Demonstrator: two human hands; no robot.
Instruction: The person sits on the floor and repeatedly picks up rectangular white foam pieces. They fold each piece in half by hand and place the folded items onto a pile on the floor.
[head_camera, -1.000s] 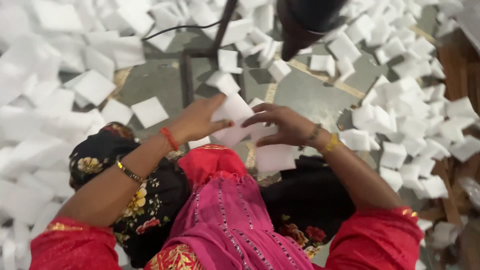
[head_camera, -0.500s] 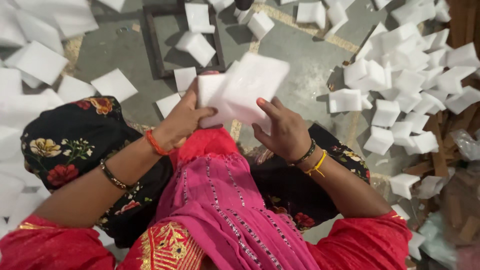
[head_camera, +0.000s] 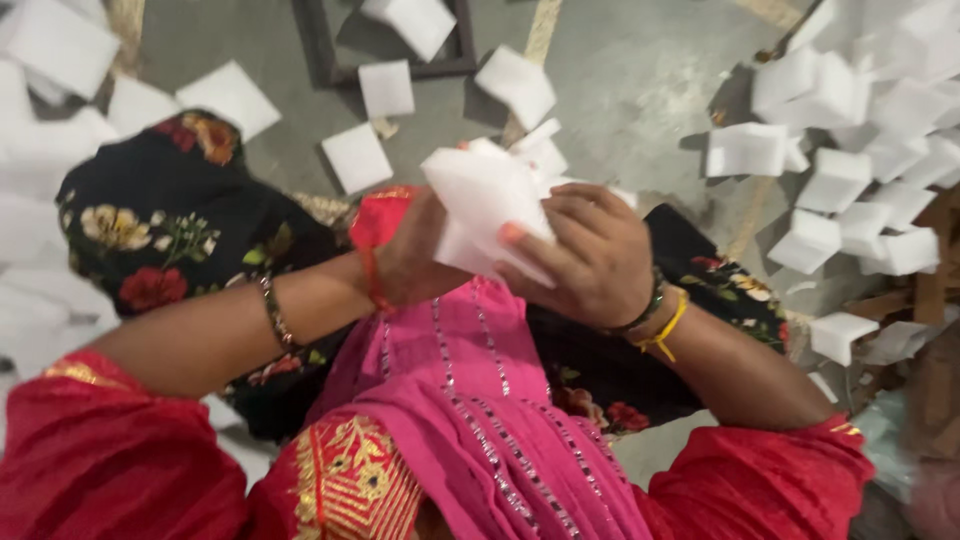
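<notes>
Both my hands hold a small stack of white foam squares (head_camera: 490, 200) above my lap. My left hand (head_camera: 415, 255) grips the stack from the left side, a red thread on its wrist. My right hand (head_camera: 590, 255) wraps over the stack's right side, fingers curled on the top sheet, with dark and yellow bangles on the wrist. A pink scarf (head_camera: 470, 400) and red sleeves fill the lower view; my knees under black floral fabric (head_camera: 170, 230) spread to either side.
Loose white foam squares (head_camera: 385, 88) lie on the grey concrete floor (head_camera: 620, 70) ahead. A dense heap of white foam blocks (head_camera: 850, 150) sits at the right, more at the left edge. A dark metal frame (head_camera: 320, 50) stands at the top.
Both hands lifted the foam stack from the floor and drew it closer to my body. The view has tilted downward and nearer.
</notes>
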